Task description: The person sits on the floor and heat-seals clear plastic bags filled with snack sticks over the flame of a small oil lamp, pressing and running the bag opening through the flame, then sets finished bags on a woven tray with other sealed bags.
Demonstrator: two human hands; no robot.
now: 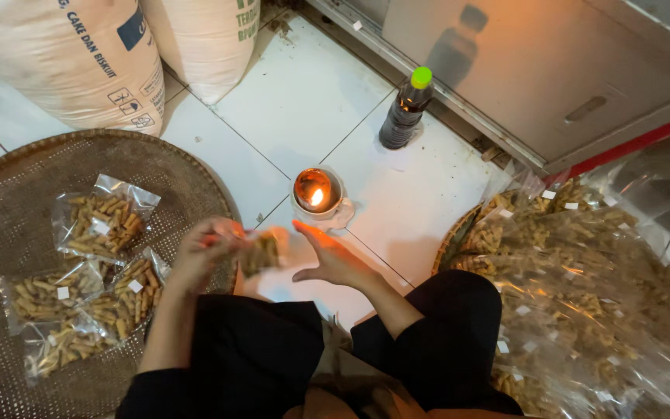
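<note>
Head view. Floor [304, 101] of white tile; bare tile runs from the candle [316, 190] back to the bottle [407, 109] by the metal door [552, 70]. Knees [443, 326] close the near side. Woven tray [9, 225] fills the left, its rim just beside the left hand [209, 250]; four sealed packets [102, 221] lie on it, toward its right edge. Heap of packets [583, 295] on a second tray fills the right, cut off by the right and bottom edges. Two sacks [79, 54] at top left, cut off by the top edge.

Packet [261, 252] in the left hand is blurred; its open or sealed end cannot be made out. It sits between the two hands, just before the candle, above the tile.

Left hand: fingers curled, gripping the packet from its left side. Right hand [331, 260]: flat, fingers straight and together pointing at the candle, thumb spread, holding nothing, just right of the packet; contact cannot be told.
</note>
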